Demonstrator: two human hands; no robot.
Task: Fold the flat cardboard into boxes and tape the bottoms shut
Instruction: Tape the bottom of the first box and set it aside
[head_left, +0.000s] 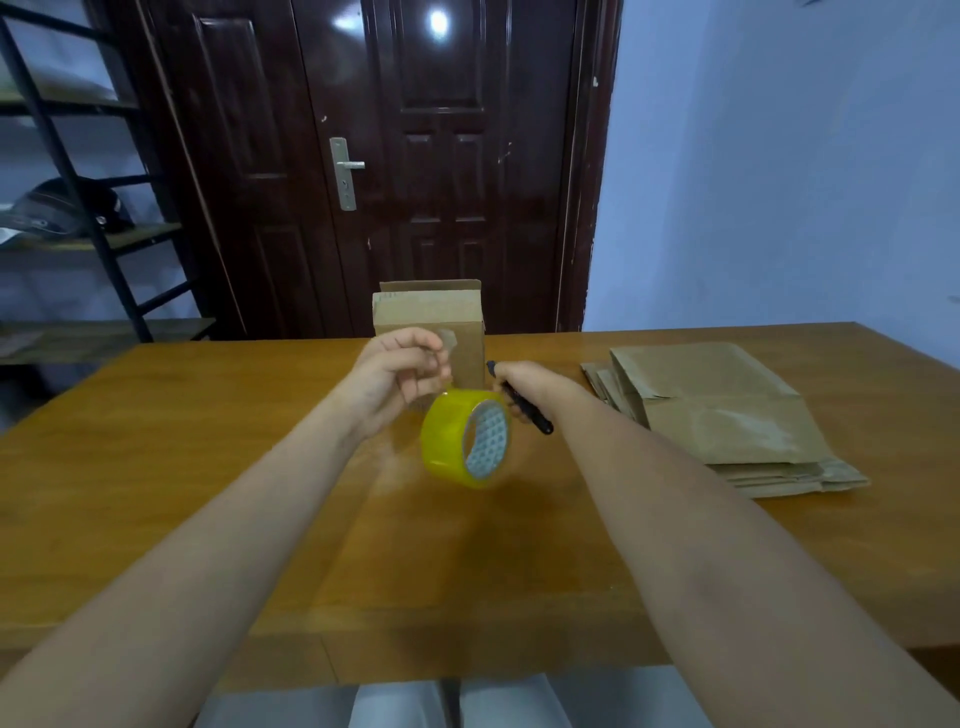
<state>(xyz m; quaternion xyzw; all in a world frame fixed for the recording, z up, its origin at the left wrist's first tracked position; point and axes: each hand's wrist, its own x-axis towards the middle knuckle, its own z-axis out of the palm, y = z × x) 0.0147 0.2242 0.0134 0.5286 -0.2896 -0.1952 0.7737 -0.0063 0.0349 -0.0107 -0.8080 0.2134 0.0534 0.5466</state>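
box (429, 325) stands upright at table's (208, 467) far middle, behind left hand (400, 374) pinching tape end above hanging yellow roll (449, 441), right hand (519, 384) clenched on black cutter (527, 410), flat cardboard (727, 415) stacked right.

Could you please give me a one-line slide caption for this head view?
Left hand pulls tape from the yellow roll while right hand holds a black cutter, folded box behind.

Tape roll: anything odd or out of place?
Yes. The tape roll dangles in mid-air, tilted, off the table, seemingly hanging by a strip pinched in the left hand. The right hand grips a black cutter. The flat cardboard stack lies tidy.
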